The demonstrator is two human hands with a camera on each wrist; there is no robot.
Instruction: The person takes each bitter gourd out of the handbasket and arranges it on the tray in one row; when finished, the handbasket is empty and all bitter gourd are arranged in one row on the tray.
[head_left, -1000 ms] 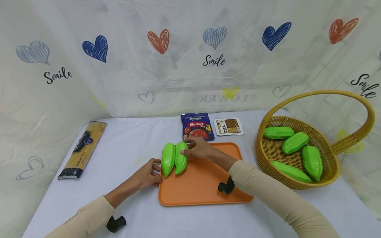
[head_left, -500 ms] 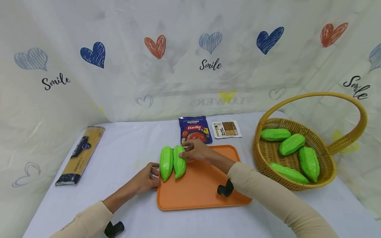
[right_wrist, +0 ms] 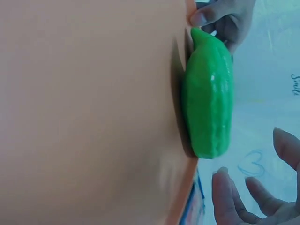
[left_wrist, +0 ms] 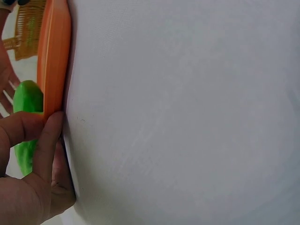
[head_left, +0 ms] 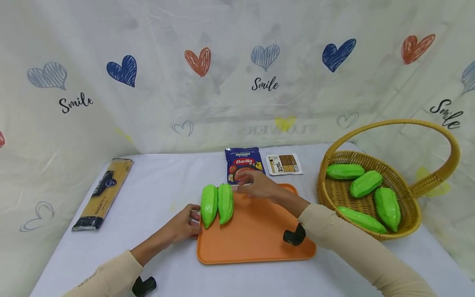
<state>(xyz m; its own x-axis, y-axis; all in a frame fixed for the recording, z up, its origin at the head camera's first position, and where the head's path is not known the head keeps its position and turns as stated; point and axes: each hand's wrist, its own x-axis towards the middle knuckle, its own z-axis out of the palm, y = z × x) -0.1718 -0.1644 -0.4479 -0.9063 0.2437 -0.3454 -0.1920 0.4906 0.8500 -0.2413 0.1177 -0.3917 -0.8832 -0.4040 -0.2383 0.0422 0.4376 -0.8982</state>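
Two bright green, ridged, gourd-like pieces with pointed ends lie side by side at the left of the orange tray (head_left: 256, 239), the left one (head_left: 209, 206) and the right one (head_left: 225, 204). My left hand (head_left: 182, 224) pinches the tray's left rim; the left wrist view shows its thumb and a finger (left_wrist: 51, 129) meeting at that edge. Just right of the green pair, over the tray's far edge, my right hand (head_left: 259, 187) hovers with spread fingers. In the right wrist view those fingertips (right_wrist: 221, 180) stand apart from the nearest green piece (right_wrist: 209, 98).
A wicker basket (head_left: 322, 202) with a tall handle, at right, holds several more green pieces. Behind the tray lie a blue Barilla pouch (head_left: 241, 159) and a small white-and-brown packet (head_left: 285, 164). A pasta packet (head_left: 103, 194) lies at left.
My right hand has let go of the right green piece and drawn away to the right. My left hand stays at the tray's rim. The head view has tilted slightly.
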